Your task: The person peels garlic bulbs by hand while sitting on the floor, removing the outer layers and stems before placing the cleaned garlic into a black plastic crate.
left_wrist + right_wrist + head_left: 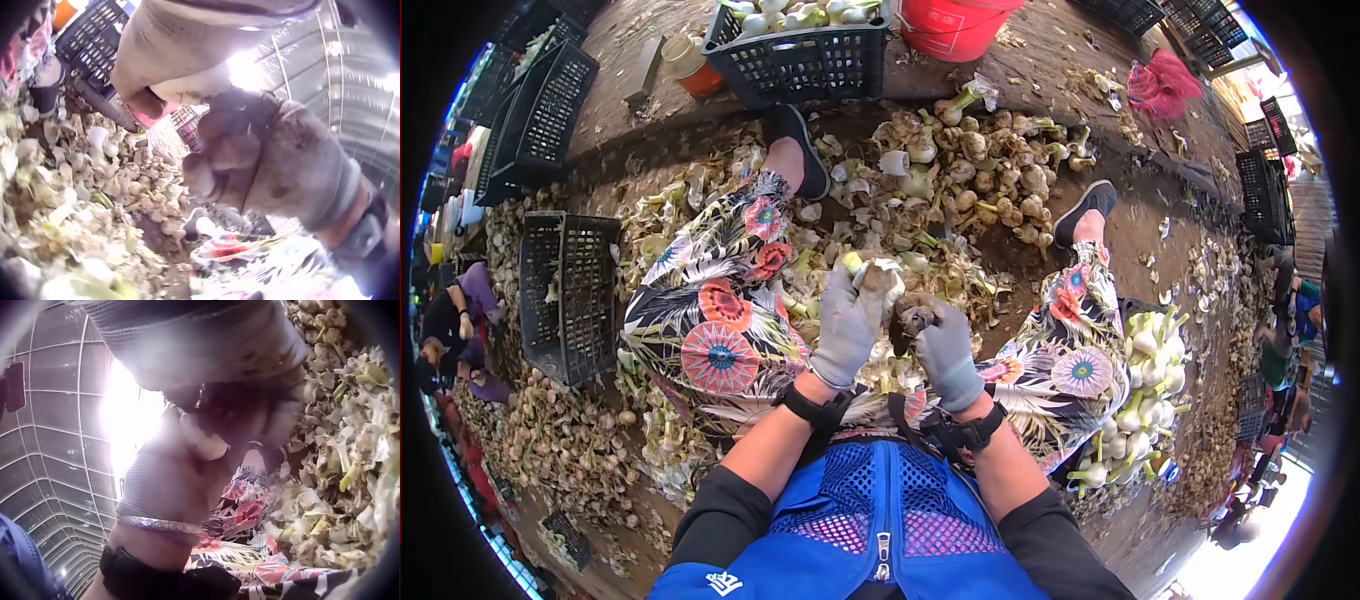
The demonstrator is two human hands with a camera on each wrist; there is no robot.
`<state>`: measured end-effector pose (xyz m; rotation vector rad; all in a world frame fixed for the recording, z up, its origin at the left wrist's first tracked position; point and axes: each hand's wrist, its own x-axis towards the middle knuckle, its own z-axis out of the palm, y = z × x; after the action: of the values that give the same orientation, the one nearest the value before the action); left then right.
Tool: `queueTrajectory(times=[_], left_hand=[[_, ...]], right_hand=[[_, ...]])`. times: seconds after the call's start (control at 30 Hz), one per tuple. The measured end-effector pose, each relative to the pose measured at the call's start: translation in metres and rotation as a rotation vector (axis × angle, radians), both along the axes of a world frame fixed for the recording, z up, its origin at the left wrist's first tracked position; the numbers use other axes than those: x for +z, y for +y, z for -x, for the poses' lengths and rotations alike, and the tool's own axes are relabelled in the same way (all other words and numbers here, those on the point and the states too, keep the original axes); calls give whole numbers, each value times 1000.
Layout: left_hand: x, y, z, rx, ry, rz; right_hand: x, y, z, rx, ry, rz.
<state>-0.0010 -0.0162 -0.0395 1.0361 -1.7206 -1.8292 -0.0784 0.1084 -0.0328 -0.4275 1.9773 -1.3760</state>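
Your left hand (847, 322), in a grey glove, has its fingers curled round a pale bulb (882, 277) with a cut yellow-green end. Your right hand (946, 352), gloved too, grips a dark brown clump (916, 317), perhaps a soiled root end; shadow in the wrist views hides its shape. Both things are held close together in front of your vest (880, 510), between your patterned trousers (720, 350); whether they touch, you can't tell.

Past your fingers, papery peelings (870, 215) cover the ground between your legs. A heap of brown bulbs (1000, 180) lies ahead, its right side near your right shoe (1087, 210), with a strip of brown soil between. Your left shoe (805, 150) is just beside the near edge of the front crate (800, 75), black and loaded with white bulbs. The side crate (540, 300) stands upright to the left of your left leg, and stemmed white bulbs (1140, 400) are piled beside your right leg.

The red bucket (955, 28), right of the front crate, carries pale characters too small to read surely. White lettering on your vest can't be made out either.
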Motion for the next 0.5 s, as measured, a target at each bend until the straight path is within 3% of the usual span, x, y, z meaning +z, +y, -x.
queueTrajectory(times=[0.07, 0.13, 0.23, 0.27, 0.3, 0.37, 0.4, 0.43, 0.5], left_hand=[[1, -3, -4, -17, -58, -5], [23, -10, -1, -43, 197, -509], [49, -9, 2, -58, 272, -284], [46, -10, 2, -61, 261, -356], [41, -11, 2, -67, 259, -358], [27, -14, 2, -114, 158, -475], [26, -13, 3, -119, 126, -327], [26, -13, 3, -122, 124, -327], [27, -13, 2, -157, 88, -251]], right_hand=[[-5, 5, 1, 8, 76, 18], [11, 4, 4, 139, -18, -184], [-24, 18, 0, 50, -125, -136], [-33, 23, 2, -44, -347, 137], [-21, 18, 4, -50, -348, 137], [18, 3, 9, -198, -588, 109], [16, -4, 14, -76, -405, 36], [19, -3, 15, -78, -406, 38], [37, -7, 13, 52, -114, -17]])
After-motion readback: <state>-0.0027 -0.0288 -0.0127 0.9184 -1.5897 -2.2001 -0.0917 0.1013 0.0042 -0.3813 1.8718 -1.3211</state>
